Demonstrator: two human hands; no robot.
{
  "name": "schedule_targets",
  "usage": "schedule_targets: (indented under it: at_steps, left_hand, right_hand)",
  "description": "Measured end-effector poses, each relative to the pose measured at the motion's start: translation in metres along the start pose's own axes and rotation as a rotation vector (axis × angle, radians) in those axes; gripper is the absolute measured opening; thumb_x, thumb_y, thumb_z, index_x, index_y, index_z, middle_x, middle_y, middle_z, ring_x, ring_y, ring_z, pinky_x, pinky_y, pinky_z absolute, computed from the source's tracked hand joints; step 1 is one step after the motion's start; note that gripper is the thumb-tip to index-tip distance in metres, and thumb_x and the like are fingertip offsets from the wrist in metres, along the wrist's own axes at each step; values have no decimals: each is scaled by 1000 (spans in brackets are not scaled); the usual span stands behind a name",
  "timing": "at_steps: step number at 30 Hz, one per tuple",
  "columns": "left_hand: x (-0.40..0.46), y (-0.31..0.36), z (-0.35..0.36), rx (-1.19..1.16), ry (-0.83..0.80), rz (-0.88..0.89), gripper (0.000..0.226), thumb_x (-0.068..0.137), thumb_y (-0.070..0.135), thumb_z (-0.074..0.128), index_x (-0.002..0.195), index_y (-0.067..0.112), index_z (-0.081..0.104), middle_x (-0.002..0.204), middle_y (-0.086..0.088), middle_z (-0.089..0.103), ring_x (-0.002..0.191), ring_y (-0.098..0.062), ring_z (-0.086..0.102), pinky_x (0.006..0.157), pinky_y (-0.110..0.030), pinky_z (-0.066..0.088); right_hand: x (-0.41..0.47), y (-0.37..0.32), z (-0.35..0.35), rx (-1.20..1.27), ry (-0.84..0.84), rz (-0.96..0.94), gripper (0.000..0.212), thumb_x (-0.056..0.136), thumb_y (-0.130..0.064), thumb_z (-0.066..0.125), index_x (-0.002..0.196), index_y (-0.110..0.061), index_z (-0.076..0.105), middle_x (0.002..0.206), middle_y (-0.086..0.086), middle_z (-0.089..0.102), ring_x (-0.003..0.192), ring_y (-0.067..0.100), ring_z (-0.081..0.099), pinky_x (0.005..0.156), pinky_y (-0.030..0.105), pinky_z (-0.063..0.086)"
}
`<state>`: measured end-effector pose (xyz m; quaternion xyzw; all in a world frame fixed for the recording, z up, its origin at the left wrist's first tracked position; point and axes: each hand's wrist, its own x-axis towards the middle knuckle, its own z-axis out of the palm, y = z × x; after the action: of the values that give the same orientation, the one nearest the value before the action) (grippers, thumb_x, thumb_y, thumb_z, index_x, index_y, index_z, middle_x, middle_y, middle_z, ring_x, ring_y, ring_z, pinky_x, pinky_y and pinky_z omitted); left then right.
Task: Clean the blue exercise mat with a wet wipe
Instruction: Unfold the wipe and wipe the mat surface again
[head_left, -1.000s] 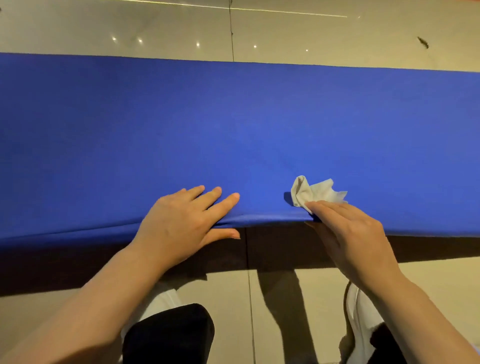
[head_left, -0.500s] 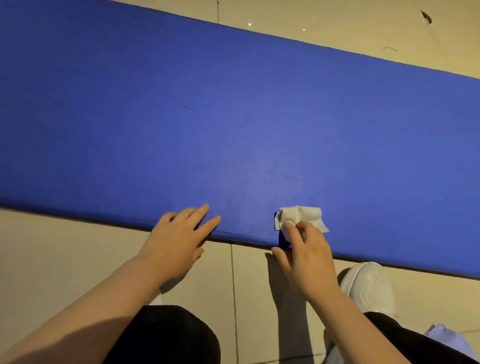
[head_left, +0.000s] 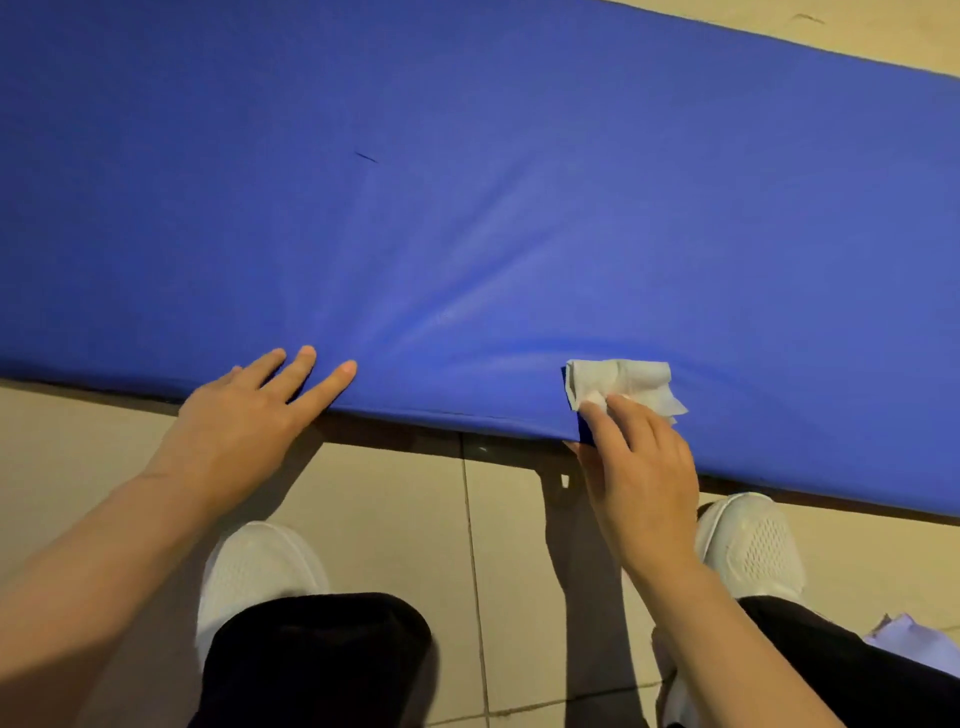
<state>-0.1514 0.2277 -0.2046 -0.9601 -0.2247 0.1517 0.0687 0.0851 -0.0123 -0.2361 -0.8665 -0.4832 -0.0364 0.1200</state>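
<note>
Right hand (head_left: 641, 470): fingers curled, wet wipe (head_left: 623, 384) pressed under the fingertips onto the blue exercise mat (head_left: 467, 182), near edge, 4 o'clock of frame centre. Left hand (head_left: 249, 421): fingers straight, slightly spread, laid flat on the mat edge at 8 o'clock, nothing held.

Step judged: wiping stroke along the near edge; next, the wipe is to be swept onward under steady pressure.

Count: hands, two; wipe, one; mat, one; white shoes (head_left: 260, 566), two.

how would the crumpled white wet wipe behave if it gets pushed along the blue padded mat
The crumpled white wet wipe looks floppy: it is bunched in folds, so it would likely wad rather than slide flat. The blue padded mat creases beside the right hand, so it probably gives underneath.
</note>
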Motion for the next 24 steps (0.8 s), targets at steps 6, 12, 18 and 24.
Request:
schedule_targets:
  at_steps: [6,12,18,24]
  left_hand:
    - [-36,0,-28,-103,361,126,54,83,-6,29,131,11,47,113,-28,67,90,-48,68,51,-42,54]
    - [-54,38,14,-169,240,164,52,75,5,30,124,11,48,98,-30,69,72,-48,69,35,-35,46]
    - [-46,52,38,-182,174,169,55,94,39,30,106,8,74,75,-19,64,46,-33,57,32,-31,41]
    - [-54,52,43,-207,247,55,71,102,50,7,113,17,69,85,-8,56,72,-33,50,44,-21,24]
  right_hand:
    - [-8,18,-27,76,11,-83,40,97,-35,47,119,-7,65,117,15,63,99,34,59,75,42,50]
    - [-28,20,3,35,-232,-38,45,80,-14,77,122,-8,60,121,19,57,102,39,57,82,46,50]
    - [-15,15,-4,178,-301,87,48,72,-15,74,117,-13,61,125,13,53,111,34,49,92,46,46]
    - [10,12,-15,163,-382,161,40,74,-40,59,108,-20,64,115,4,56,102,29,53,83,42,42]
